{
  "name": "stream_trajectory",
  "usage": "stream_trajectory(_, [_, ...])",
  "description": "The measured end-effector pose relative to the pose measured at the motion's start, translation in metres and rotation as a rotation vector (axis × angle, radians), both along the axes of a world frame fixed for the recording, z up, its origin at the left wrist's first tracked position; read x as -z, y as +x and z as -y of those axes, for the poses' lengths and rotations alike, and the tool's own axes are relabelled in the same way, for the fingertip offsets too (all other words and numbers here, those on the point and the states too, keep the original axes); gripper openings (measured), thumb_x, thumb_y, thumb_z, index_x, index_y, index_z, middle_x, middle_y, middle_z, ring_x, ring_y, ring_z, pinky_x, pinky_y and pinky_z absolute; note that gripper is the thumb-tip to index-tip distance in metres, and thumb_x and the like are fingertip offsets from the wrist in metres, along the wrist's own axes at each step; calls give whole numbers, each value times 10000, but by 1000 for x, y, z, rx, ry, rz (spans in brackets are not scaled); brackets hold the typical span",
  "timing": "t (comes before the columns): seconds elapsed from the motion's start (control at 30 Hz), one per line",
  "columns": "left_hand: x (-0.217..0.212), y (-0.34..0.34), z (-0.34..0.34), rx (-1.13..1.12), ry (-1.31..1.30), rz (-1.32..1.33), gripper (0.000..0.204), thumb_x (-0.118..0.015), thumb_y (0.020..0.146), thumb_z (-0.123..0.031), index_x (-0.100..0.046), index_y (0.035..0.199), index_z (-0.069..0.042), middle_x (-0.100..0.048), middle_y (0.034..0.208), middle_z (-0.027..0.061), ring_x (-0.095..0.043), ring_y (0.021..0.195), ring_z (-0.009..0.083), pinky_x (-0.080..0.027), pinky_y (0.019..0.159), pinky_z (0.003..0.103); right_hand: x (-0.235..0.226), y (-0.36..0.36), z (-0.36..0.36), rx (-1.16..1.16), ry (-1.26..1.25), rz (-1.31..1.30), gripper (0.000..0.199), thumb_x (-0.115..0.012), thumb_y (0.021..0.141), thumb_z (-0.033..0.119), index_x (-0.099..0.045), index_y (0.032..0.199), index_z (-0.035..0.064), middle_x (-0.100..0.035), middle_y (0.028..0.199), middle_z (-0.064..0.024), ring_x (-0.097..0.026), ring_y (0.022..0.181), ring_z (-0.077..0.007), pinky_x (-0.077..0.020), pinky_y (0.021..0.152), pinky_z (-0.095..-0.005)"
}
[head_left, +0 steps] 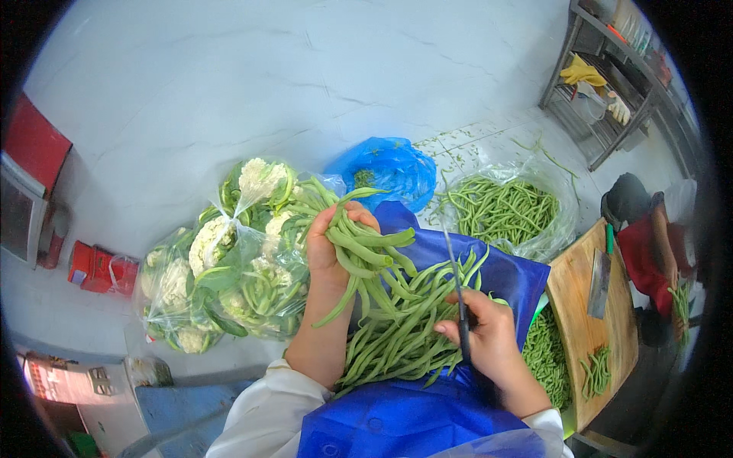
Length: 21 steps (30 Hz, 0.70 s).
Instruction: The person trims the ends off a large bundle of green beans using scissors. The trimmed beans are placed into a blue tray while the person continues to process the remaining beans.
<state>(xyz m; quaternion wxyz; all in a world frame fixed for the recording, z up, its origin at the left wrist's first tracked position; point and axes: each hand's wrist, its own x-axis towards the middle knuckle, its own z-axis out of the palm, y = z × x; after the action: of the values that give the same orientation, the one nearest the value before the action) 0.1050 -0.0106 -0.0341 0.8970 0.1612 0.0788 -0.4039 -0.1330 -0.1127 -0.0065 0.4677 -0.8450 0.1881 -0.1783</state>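
Gripping a bunch of green beans (365,248), the left hand (328,244) has its fingers wrapped shut around the pods near their upper ends, so that the bunch fans out above the fist and hangs loose below it, tips gathered roughly level as if to present them together. Across from that grip, lower and to the right, the right hand (489,332) is closed around a pair of scissors (456,286), whose thin blades rise up toward the held bunch, close beside it; whether the blades touch a pod cannot be told. Beneath both hands a loose heap of beans (397,336) lies on a blue apron (412,416) spread over the lap, which seems to serve as a catching surface. Left of the left grip sits a clear bag of cauliflower (229,259); beyond the held bunch lies a blue plastic bag (389,168) and, to the right, a clear bag of more beans (504,206). Right of the scissors grip, a wooden cutting board (580,328) carries a cleaver (601,278) and a few beans.
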Motion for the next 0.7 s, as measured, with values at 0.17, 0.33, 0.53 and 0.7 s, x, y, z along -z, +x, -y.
stream_trajectory(0.17, [-8, -7, 0, 62, 19, 41, 135, -530, 901, -164, -524, 897, -29, -549, 808, 50, -553, 785, 159, -485, 767, 313, -22, 3, 23, -122, 46, -140, 607, -838, 688, 343, -576, 1110, -6, -572, 850, -145, -554, 749, -284, -466, 699, -358])
stream_trajectory(0.33, [-19, -19, 1, 82, 80, 46, 143, -531, 903, -170, -528, 894, -27, -548, 799, 49, -559, 782, 154, -486, 752, 299, -27, 33, 32, -268, 113, -153, 495, -819, 726, 259, -595, 1086, 3, -548, 771, -58, -511, 704, -154, -443, 649, -292])
stream_trajectory(0.53, [-6, -12, -4, 89, 32, 220, 150, -531, 893, -156, -557, 827, -24, -583, 777, 114, -593, 761, 208, -504, 688, 327, -7, 25, 23, -82, -8, -75, 370, -808, 744, 160, -601, 1011, 10, -504, 679, 12, -453, 629, -72, -402, 578, -234])
stream_trajectory(0.7, [-21, -22, 3, -67, 311, 136, 246, -494, 920, -187, -577, 789, 4, -613, 790, 167, -617, 768, 277, -533, 690, 399, -17, -18, 11, -57, -173, -16, 612, -866, 614, 283, -595, 1102, 31, -626, 866, -129, -595, 736, -308, -483, 672, -363])
